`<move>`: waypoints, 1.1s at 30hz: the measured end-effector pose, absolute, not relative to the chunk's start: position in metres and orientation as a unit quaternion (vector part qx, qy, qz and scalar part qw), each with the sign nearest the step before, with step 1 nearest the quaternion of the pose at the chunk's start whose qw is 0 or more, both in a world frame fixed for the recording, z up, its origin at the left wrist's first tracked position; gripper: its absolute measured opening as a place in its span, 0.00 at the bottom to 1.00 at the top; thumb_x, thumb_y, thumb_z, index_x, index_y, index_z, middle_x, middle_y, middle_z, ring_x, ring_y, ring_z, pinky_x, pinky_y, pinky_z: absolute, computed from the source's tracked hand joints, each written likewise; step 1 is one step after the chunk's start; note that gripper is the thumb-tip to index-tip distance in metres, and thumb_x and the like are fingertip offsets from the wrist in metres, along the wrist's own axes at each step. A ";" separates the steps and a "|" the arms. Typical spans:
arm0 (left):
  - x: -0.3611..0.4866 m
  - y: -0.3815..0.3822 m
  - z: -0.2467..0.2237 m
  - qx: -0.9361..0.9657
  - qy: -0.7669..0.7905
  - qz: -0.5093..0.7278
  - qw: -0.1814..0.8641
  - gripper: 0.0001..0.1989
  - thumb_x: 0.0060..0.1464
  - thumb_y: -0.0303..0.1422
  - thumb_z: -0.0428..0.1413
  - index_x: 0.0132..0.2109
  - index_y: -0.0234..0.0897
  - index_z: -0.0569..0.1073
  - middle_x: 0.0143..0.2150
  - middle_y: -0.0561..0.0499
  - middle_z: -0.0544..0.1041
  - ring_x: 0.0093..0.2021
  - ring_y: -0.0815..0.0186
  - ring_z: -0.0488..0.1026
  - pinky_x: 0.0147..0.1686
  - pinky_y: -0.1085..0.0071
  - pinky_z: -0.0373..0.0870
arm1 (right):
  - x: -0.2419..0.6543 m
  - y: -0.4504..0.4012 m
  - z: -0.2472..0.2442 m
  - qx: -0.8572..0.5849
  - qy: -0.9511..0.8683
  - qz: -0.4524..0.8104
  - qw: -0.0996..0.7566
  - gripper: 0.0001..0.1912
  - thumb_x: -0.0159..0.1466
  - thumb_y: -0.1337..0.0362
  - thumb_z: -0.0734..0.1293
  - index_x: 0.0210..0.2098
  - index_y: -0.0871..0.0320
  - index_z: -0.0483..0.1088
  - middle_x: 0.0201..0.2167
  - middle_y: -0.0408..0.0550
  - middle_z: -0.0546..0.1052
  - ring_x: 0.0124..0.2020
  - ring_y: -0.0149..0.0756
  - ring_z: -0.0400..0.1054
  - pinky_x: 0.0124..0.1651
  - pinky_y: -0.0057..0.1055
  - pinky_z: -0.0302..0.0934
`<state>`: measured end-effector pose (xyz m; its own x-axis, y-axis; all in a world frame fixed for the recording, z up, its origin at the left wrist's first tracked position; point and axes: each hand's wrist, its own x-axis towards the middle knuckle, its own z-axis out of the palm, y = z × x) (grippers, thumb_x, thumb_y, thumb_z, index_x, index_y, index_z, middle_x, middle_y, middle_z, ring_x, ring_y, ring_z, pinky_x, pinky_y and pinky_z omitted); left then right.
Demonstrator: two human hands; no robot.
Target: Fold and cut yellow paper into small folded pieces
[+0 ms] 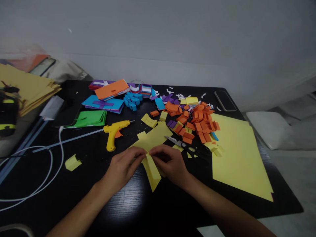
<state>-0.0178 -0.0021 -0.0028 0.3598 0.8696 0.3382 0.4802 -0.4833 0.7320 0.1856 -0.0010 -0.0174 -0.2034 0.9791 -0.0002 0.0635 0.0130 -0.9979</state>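
2 hands [148,153] | folded yellow strip [152,171] pinched | scissors [184,144] beyond

phone [225,100]: black table [170,209], far right | white cable [63,149]: looped, left

Black table [158,210], yellow sheets [237,158], glue gun [114,133]

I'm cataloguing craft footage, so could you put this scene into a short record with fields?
left hand: pinching the folded yellow paper piece
right hand: pinching the same piece
surface: black table
left of hands: yellow plastic glue gun, orange trigger
beyond right hand: black-handled metal scissors
heap: small folded orange paper pieces
right side: large yellow paper sheets
far right corner: dark-screened phone
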 end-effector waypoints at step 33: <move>-0.016 -0.002 -0.006 0.679 0.502 0.371 0.386 0.02 0.63 0.32 0.60 0.41 0.39 0.76 0.32 0.56 0.79 0.30 0.70 0.77 0.32 0.77 0.74 | 0.189 0.001 -0.017 -0.411 -0.636 0.494 0.426 0.17 0.59 0.59 0.78 0.46 0.54 0.74 0.42 0.49 0.79 0.41 0.40 0.76 0.45 0.36 0.70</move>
<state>-0.0157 -0.0024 -0.0058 0.2204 0.9684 0.1164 0.3945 -0.1976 0.8974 0.1894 0.0015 -0.0168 -0.2982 0.9448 0.1356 0.1024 0.1729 -0.9796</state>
